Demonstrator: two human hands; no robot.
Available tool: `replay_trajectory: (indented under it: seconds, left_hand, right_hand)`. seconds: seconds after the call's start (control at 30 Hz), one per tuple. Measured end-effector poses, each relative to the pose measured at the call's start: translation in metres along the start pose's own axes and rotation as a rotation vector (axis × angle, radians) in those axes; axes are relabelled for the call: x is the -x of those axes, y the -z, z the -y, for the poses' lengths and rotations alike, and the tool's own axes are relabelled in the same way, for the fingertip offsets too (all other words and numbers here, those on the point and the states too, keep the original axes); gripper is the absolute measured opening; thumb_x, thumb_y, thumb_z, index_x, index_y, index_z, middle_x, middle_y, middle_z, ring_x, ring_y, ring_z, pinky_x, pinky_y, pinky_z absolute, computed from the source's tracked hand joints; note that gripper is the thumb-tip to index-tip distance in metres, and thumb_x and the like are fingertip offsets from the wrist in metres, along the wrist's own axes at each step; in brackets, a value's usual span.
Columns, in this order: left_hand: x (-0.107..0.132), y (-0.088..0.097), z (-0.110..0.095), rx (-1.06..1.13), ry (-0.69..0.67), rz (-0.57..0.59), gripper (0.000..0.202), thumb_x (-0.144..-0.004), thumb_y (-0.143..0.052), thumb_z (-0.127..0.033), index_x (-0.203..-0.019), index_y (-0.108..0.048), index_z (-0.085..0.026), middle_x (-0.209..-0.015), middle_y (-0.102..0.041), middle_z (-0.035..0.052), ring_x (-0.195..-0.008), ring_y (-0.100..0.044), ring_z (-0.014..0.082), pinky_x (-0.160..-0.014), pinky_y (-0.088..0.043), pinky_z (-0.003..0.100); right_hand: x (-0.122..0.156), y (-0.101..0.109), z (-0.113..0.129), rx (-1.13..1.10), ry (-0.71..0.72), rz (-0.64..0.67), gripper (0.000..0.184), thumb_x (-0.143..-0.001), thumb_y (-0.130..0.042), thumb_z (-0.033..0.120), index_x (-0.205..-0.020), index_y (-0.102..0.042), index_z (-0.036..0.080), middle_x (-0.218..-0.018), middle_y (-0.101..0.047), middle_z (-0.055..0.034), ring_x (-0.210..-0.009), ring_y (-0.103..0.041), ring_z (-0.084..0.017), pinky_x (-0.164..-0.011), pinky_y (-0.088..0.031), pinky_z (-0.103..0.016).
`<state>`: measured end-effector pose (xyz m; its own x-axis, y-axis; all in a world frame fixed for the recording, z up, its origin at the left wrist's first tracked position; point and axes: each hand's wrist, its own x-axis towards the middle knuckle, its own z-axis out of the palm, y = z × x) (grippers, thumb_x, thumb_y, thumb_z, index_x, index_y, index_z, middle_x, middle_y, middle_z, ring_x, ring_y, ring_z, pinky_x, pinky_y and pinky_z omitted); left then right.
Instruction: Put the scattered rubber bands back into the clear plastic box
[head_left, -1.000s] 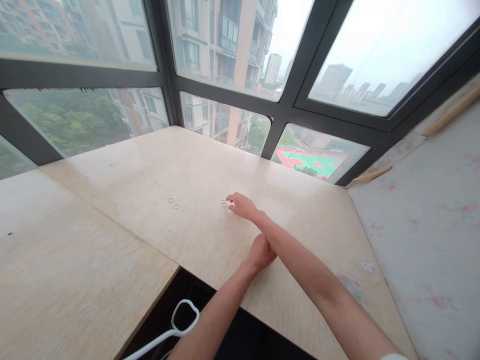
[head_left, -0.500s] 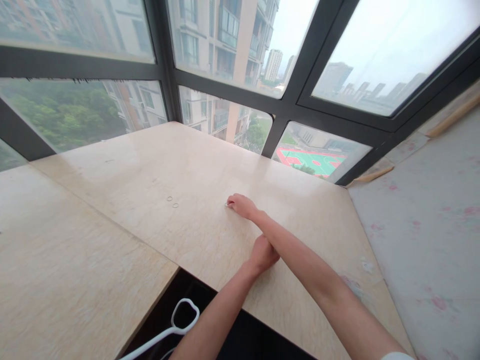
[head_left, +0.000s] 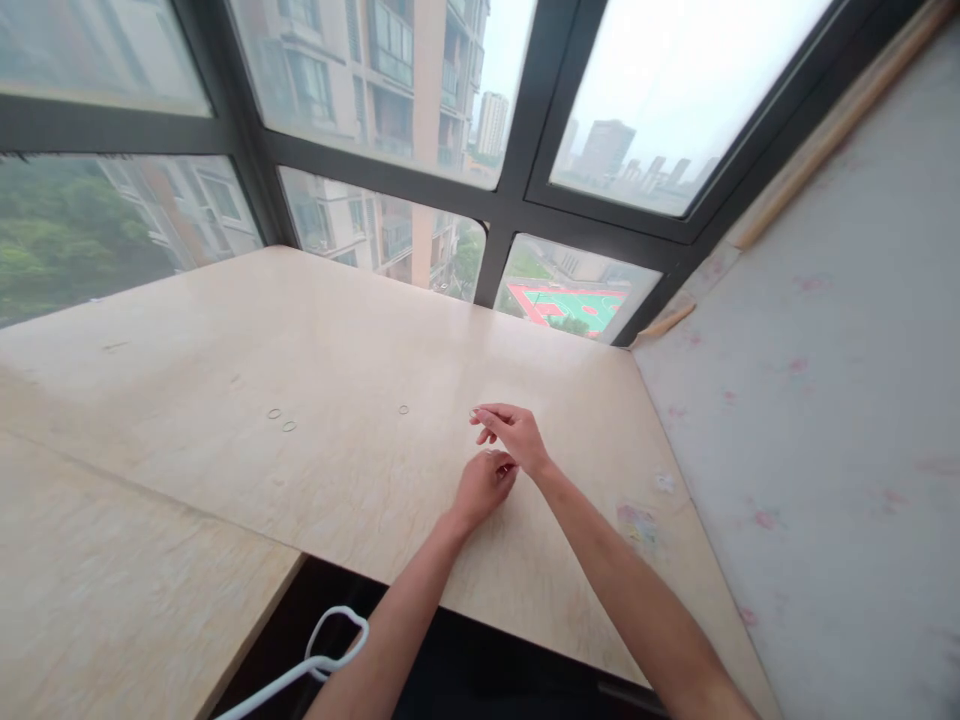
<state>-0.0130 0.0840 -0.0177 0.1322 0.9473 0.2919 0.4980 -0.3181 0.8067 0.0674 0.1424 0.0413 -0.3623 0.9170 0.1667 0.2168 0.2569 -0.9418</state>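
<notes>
My right hand (head_left: 512, 433) is lifted a little over the pale stone sill (head_left: 225, 330), its thumb and forefinger pinched on a small thin ring (head_left: 474, 413). My left hand (head_left: 484, 485) is right below it, fingers curled, knuckles up; what it holds, if anything, is hidden. One small ring (head_left: 403, 409) lies on the sill left of my hands. Two more rings (head_left: 281, 419) lie side by side farther left.
Dark-framed windows (head_left: 510, 200) ring the far side of the sill. A floral-patterned wall (head_left: 825, 400) rises on the right. A white looped handle (head_left: 330, 655) sticks up from the dark gap at the sill's near edge.
My right hand has pulled back from the sill and lifted with a ring pinched, leaving one ring where it had reached. The view has swung to the right.
</notes>
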Motion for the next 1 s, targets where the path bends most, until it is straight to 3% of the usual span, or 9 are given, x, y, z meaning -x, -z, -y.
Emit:
replay_trajectory:
  seconds: [0.13,0.27,0.5,0.73,0.87,1.0]
  left_hand:
    - [0.001,0.001,0.001,0.019,-0.021,-0.012,0.018,-0.082,-0.052,-0.017,-0.086,-0.069,-0.018,-0.081,-0.070,0.0048,-0.075,-0.061,0.0179,-0.071,-0.047,0.030]
    - [0.000,0.001,0.002,0.011,-0.020,-0.010,0.017,-0.083,-0.052,-0.021,-0.086,-0.069,-0.018,-0.085,-0.071,0.0055,-0.079,-0.063,0.0184,-0.072,-0.049,0.031]
    - [-0.001,0.004,-0.001,-0.024,-0.021,0.003,0.019,-0.083,-0.051,-0.028,-0.085,-0.069,-0.020,-0.082,-0.072,0.0050,-0.076,-0.064,0.0190,-0.070,-0.050,0.032]
    - [-0.002,0.006,-0.004,0.002,0.035,0.014,0.022,-0.083,-0.052,-0.033,-0.086,-0.069,-0.019,-0.085,-0.072,0.0056,-0.078,-0.066,0.0196,-0.072,-0.052,0.033]
    - [-0.001,0.005,-0.003,0.015,0.070,0.010,0.022,-0.083,-0.053,-0.034,-0.088,-0.069,-0.019,-0.089,-0.073,0.0061,-0.081,-0.066,0.0201,-0.076,-0.052,0.034]
    - [-0.001,0.004,-0.003,-0.004,0.085,0.007,0.023,-0.083,-0.053,-0.035,-0.088,-0.069,-0.019,-0.088,-0.072,0.0058,-0.080,-0.066,0.0198,-0.075,-0.052,0.034]
  right_hand:
    - [0.050,0.038,0.002,-0.088,-0.039,-0.232,0.034,-0.081,-0.062,0.046,-0.095,-0.072,0.016,-0.086,-0.074,-0.0082,-0.056,-0.065,-0.013,-0.054,-0.050,-0.027]
    - [0.111,0.075,0.000,-0.154,-0.103,-0.483,0.026,-0.073,-0.074,0.041,-0.084,-0.076,0.017,-0.068,-0.072,-0.0050,-0.053,-0.062,-0.014,-0.052,-0.049,-0.027]
    - [0.195,0.130,-0.015,0.028,-0.229,-0.756,0.033,-0.072,-0.074,0.043,-0.088,-0.073,0.015,-0.069,-0.072,-0.0059,-0.057,-0.065,-0.017,-0.052,-0.049,-0.028]
    - [0.223,0.163,-0.027,0.322,-0.223,-0.808,0.031,-0.081,-0.064,0.045,-0.092,-0.073,0.017,-0.073,-0.072,-0.0043,-0.070,-0.066,-0.019,-0.068,-0.053,-0.032]
    - [0.230,0.171,-0.036,0.539,-0.140,-0.712,0.030,-0.089,-0.055,0.041,-0.097,-0.073,0.019,-0.095,-0.072,-0.0078,-0.077,-0.066,-0.019,-0.071,-0.053,-0.033]
    - [0.238,0.171,-0.046,0.694,-0.084,-0.701,0.032,-0.093,-0.050,0.039,-0.101,-0.073,0.020,-0.091,-0.067,-0.0072,-0.080,-0.063,-0.019,-0.074,-0.051,-0.033]
